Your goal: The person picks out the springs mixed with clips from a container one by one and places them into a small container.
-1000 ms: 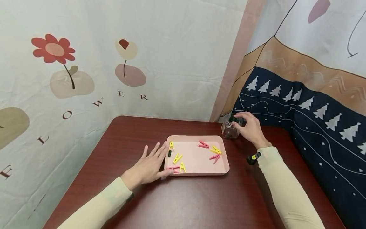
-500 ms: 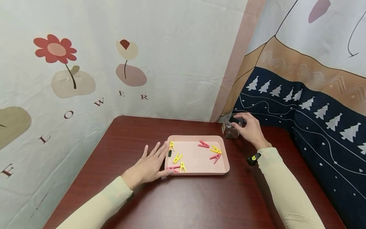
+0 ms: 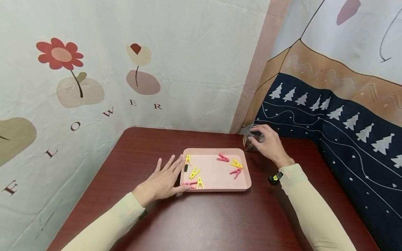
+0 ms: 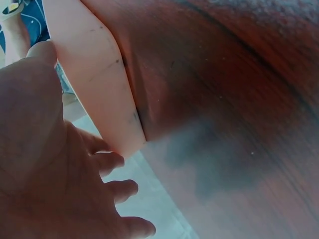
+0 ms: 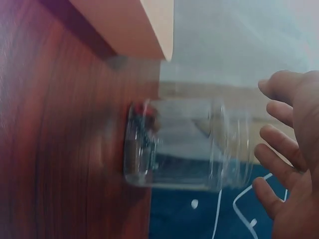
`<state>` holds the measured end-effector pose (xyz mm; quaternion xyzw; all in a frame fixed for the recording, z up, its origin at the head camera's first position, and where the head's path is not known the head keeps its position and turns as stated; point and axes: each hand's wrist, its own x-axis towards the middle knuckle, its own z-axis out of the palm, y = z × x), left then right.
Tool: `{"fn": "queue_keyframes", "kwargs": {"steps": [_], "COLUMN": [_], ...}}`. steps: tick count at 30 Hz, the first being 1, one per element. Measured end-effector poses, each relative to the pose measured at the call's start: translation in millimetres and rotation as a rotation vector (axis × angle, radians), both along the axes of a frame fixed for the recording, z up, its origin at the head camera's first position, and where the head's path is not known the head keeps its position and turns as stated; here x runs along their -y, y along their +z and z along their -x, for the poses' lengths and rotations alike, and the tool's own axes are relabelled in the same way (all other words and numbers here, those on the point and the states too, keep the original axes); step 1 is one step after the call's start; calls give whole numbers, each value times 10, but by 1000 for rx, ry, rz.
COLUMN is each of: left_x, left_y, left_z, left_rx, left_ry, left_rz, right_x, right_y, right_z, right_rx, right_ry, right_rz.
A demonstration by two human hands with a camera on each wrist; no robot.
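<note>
My left hand (image 3: 160, 184) lies with spread fingers along the left side of a pink tray (image 3: 216, 176), its thumb at the near corner. In the left wrist view the thumb and fingers touch the tray's wall (image 4: 99, 69). Yellow clothespins (image 3: 194, 173), pink clothespins (image 3: 223, 158) and a small dark green piece (image 3: 186, 168) lie in the tray. My right hand (image 3: 270, 144) is at the mouth of a clear jar (image 3: 247, 142), fingers loosely bent. In the right wrist view nothing shows between the fingers; blurred red and dark pieces (image 5: 144, 114) lie at the jar's bottom.
The dark red wooden table (image 3: 213, 219) carries the tray in its middle and the jar near the back right. A pale curtain (image 3: 194, 69) hangs behind the table. Navy fabric with tree prints (image 3: 301, 115) borders its right side.
My right hand has shifted slightly left over the jar. A dark patch seen by its fingertips at the jar's mouth no longer shows. The left hand stays on the tray's edge.
</note>
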<state>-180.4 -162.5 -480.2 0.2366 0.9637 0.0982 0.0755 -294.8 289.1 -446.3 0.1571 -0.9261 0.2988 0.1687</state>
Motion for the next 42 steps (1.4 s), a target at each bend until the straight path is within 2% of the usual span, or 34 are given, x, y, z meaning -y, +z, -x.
{"fn": "queue_keyframes", "kwargs": {"steps": [9,14,22,29,42], "left_x": [-4,-3,8,15,49], "left_y": [36,43,72,113,83], "left_z": [-6,11,10,5,55], "left_rx": [2,-10,1,20,38], "left_ry": [1,-1,-6,-27,-35], "left_rz": [7,8,-1,-28,-21], "right_x": [304,500,849,1112,1625], "right_y": [53,101,177,157,80], "right_z": [-154,-207,-294,-292,-246], "right_rx": [8,6,57,44,15], "right_ry": [88,174,300,421,573], "right_rz": [-85,-131,-230,-343,-485]}}
